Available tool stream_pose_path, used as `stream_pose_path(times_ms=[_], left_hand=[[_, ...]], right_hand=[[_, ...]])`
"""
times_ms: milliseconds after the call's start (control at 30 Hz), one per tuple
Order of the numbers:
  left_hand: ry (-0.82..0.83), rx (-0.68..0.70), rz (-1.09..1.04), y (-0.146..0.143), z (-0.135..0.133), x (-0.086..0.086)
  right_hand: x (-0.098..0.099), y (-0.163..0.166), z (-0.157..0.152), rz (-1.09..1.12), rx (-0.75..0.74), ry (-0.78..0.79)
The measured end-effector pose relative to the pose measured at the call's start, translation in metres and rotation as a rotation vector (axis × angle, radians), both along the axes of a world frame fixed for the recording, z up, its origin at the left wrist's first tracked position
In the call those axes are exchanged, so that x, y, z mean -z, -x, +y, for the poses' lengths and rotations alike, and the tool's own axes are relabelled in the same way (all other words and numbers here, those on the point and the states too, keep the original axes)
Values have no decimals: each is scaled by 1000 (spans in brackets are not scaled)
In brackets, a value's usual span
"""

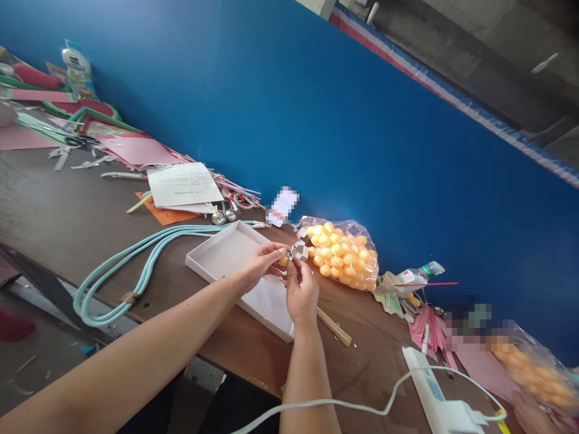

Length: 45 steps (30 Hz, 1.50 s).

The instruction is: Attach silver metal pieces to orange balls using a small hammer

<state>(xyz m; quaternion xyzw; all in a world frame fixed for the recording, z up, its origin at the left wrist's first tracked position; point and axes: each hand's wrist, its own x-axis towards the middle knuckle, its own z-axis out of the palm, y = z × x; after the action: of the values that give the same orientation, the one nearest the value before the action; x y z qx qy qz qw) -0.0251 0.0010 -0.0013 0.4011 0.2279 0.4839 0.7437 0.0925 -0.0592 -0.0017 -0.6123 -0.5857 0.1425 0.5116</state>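
Over a shallow white box lid [217,247], my left hand [265,263] and my right hand [302,292] meet fingertip to fingertip. They pinch a small shiny silver and yellow piece [286,259]; its exact kind is too small to tell, and the fingers partly cover it. A crumpled clear wrapper or small faceted piece [300,249] shows just beyond the fingertips. Under my right wrist, an amber-coloured stick [335,327] lies on the brown table [362,343]. Behind the hands sits a clear bag of orange balls [341,256].
Light-blue cords [149,259] loop to the left, near a white printed sheet [184,184] and two silver bells [225,216]. A bottle [416,275] stands at right. A white power strip [427,386] and its cable [353,405] cross the front. Another person's hand [534,416] is at lower right.
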Motion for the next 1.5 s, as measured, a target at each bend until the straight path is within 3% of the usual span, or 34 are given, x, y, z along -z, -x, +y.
stream_pose_path(times_ms=[167,433,1500], left_hand=[[-41,30,-18,1,0,0],[-60,44,-34,1,-3,-2],[-69,57,-30,0,-5,-4]], right_hand=[[-5,2,0,257,-45,69],[-6,-2,1,444,-111,89],[-1,-3,4,500,-71,90]])
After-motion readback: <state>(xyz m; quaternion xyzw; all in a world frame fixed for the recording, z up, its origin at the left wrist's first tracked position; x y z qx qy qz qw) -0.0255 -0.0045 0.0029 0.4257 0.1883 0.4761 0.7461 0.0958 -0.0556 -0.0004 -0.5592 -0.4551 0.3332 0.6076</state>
